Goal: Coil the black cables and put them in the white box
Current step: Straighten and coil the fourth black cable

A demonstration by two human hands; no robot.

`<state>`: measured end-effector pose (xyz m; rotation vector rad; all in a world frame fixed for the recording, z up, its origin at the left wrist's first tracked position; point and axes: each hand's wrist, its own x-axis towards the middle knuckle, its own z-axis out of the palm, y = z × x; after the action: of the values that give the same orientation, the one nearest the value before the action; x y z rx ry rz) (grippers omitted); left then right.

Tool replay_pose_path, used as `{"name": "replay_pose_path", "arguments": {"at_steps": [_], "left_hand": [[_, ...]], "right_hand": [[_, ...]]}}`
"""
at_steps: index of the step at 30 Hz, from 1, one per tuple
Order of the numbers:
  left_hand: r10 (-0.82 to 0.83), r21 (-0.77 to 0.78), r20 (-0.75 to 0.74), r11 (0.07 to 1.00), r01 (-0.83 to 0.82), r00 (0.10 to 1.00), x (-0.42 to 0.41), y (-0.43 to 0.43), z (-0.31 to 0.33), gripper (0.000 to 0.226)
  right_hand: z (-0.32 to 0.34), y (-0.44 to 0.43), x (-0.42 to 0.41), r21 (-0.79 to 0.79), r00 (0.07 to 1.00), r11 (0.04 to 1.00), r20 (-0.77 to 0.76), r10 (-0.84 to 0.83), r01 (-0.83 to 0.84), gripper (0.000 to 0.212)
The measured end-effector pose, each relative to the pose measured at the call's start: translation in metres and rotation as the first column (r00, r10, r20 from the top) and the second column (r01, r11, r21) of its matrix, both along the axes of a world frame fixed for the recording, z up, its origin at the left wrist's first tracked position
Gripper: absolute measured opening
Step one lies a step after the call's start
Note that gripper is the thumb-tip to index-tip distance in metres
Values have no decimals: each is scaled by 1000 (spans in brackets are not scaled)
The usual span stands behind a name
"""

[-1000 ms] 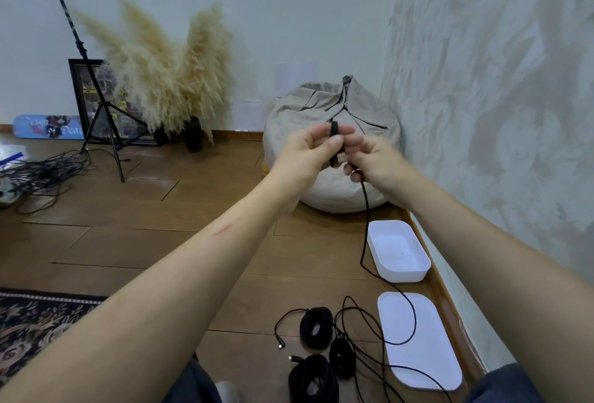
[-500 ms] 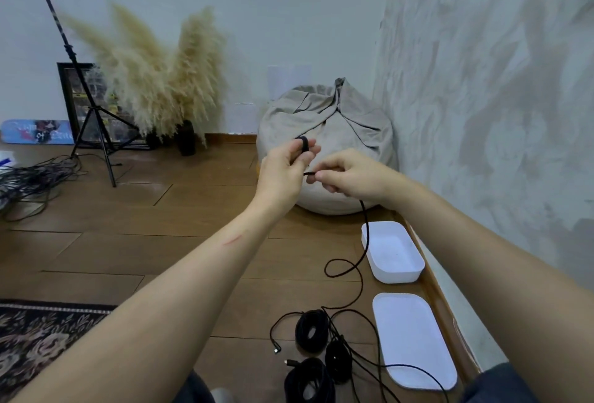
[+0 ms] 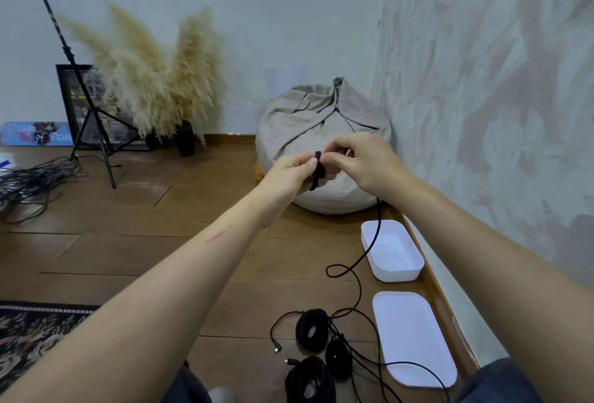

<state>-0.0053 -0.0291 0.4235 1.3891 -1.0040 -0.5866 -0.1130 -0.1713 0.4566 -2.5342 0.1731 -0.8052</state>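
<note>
My left hand (image 3: 289, 173) pinches a small coil (image 3: 317, 168) of a black cable held up in front of me. My right hand (image 3: 363, 164) pinches the same cable just beside the coil. The rest of this black cable (image 3: 369, 248) hangs from under my right hand, loops on the floor and runs toward me. The open white box (image 3: 393, 269) stands on the floor by the right wall. Three coiled black cables (image 3: 311, 332) lie on the floor nearer to me.
The white lid (image 3: 414, 338) lies flat on the floor near the box. A beige beanbag (image 3: 324, 113) sits in the corner behind my hands. A tripod (image 3: 93, 113), pampas grass and a tangle of cables are at the left. A patterned rug (image 3: 29, 335) covers the lower left floor.
Both hands have come lower and more cable is wound into the small coil at my left fingers. The hanging cable has gone slack and now loops on the floor.
</note>
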Motion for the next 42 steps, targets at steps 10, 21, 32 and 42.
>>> {"name": "replay_pose_path", "arguments": {"at_steps": [10, 21, 32, 42], "left_hand": [[10, 47, 113, 999, -16, 994, -6, -1, -1, 28], [4, 48, 124, 999, -10, 992, -8, 0, 3, 26], [-82, 99, 95, 993, 72, 992, -8, 2, 7, 25], [-152, -222, -242, 970, 97, 958, -14, 1, 26, 29]], "right_hand": [[-2, -14, 2, 28, 1000, 999, 5, -27, 26, 5], [3, -13, 2, -21, 999, 1000, 50, 7, -6, 14], [-4, -19, 4, 90, 998, 996, 64, -10, 4, 12], [-25, -3, 3, 559, 987, 821, -33, 160, -115, 21]]}}
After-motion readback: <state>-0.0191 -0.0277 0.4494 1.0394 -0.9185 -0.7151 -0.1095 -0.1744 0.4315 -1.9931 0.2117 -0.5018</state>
